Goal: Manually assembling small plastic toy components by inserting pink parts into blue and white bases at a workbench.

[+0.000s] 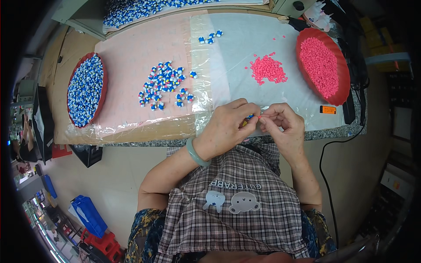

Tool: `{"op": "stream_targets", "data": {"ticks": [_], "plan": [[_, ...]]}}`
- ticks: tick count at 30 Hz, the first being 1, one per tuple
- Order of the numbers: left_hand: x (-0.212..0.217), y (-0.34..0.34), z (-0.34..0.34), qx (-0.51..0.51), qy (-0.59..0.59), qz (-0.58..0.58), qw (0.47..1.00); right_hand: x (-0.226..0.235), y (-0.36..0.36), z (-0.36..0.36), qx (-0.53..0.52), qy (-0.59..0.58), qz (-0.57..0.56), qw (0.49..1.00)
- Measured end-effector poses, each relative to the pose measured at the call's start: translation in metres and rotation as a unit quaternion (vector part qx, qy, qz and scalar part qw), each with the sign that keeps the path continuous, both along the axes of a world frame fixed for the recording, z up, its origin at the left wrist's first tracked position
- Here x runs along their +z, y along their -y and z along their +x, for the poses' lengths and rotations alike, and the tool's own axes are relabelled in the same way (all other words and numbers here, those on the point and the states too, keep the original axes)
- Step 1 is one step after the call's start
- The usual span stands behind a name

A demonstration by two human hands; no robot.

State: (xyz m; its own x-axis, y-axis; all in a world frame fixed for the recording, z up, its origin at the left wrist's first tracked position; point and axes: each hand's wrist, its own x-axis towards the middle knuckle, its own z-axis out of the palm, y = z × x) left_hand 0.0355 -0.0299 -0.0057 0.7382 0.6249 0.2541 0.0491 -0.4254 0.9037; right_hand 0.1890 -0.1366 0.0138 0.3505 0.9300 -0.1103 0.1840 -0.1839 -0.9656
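At two o'clock in my left grip (229,125) I pinch a blue figure (249,116); at ten in my right grip (286,126), a pink bead (259,117).

Pale lettering (237,185) across checked apron (237,228)

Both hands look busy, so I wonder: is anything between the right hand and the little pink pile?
Nothing visible stands between the right hand and the pink pile, which lies beyond it on the white sheet.
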Motion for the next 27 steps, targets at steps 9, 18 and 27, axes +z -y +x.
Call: {"op": "stream_targets", "data": {"ticks": [9,18,27], "plan": [[0.002,0.003,-0.002,0.004,-0.002,-0.065,0.998,-0.007,0.001,-0.002,0.003,0.036,0.035,0.999],[0.005,0.0,-0.012,-0.033,-0.006,-0.248,0.968,-0.004,0.003,0.015,0.026,-0.181,-0.04,0.982],[-0.002,-0.003,-0.023,-0.05,0.032,-0.342,0.938,-0.014,0.009,0.019,0.056,-0.204,-0.113,0.971]]}}
